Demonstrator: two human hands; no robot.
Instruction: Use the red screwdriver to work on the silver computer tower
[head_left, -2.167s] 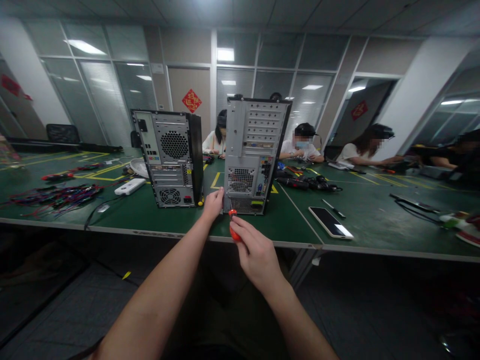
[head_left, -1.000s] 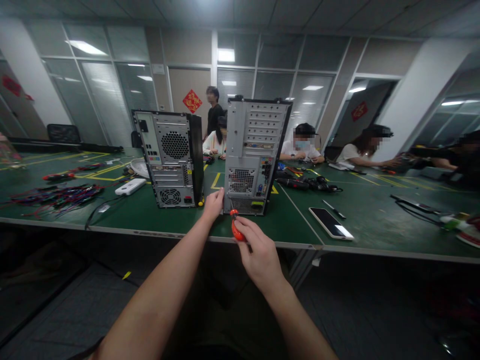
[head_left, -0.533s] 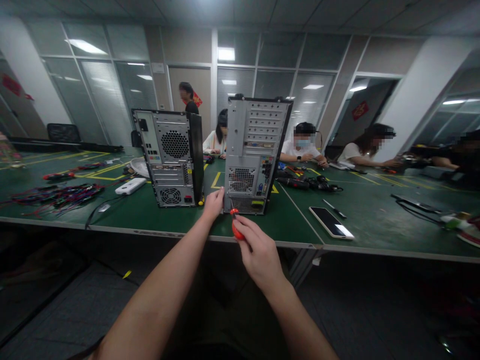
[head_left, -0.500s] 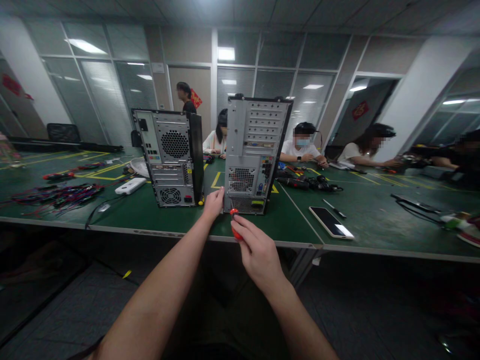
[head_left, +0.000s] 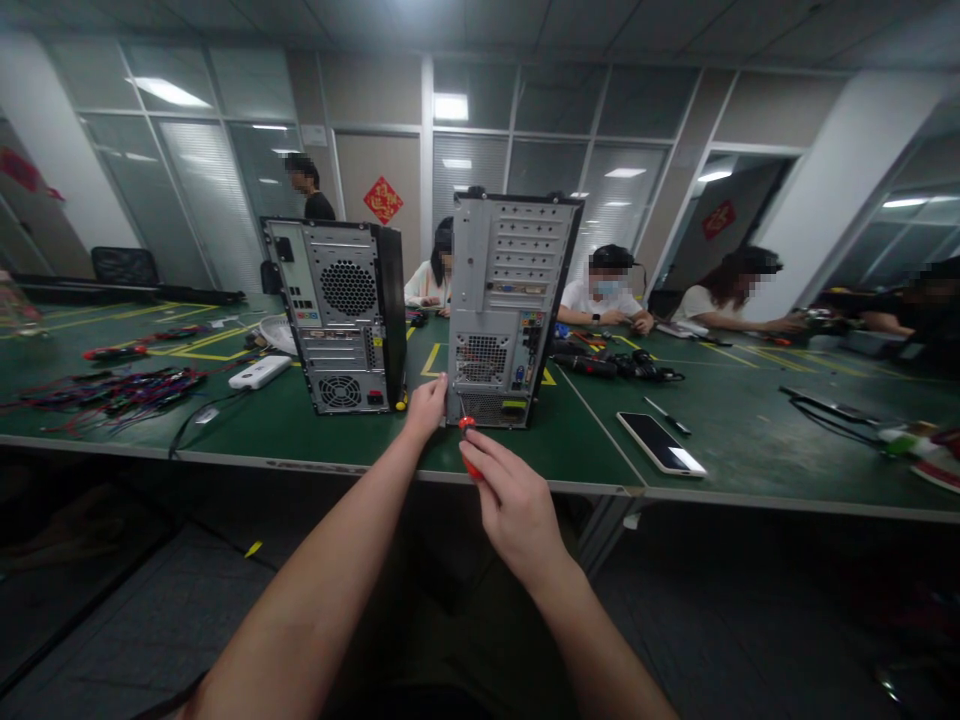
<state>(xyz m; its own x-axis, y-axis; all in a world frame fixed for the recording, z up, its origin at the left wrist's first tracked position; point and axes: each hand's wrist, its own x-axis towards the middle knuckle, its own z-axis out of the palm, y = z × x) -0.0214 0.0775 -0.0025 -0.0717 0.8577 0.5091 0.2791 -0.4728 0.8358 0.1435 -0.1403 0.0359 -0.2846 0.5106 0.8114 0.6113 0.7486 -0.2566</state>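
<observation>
A tall computer tower (head_left: 474, 270) stands upright on the green table, its grey metal back facing me. My left hand (head_left: 426, 408) is closed at the lower left edge of this tower, touching its side; some fingertips are hidden. In my right hand (head_left: 514, 490) is a red and black screwdriver (head_left: 468, 428), gripped by the handle. Its thin shaft points up at the tower's lower left corner, by the power supply grille. Whether the tip sits on a screw is too small to tell.
Left of it stands a second computer tower (head_left: 341, 345). A white power strip (head_left: 259, 372) and tangled wires (head_left: 120, 392) lie further left. On the right are a phone (head_left: 660, 443), a pen-like tool (head_left: 667, 416) and black cables (head_left: 637, 367). Several people sit across the table (head_left: 592, 440).
Both hands and the screwdriver hold nearly the same place against the tower. In the background, a standing person has moved to the left.
</observation>
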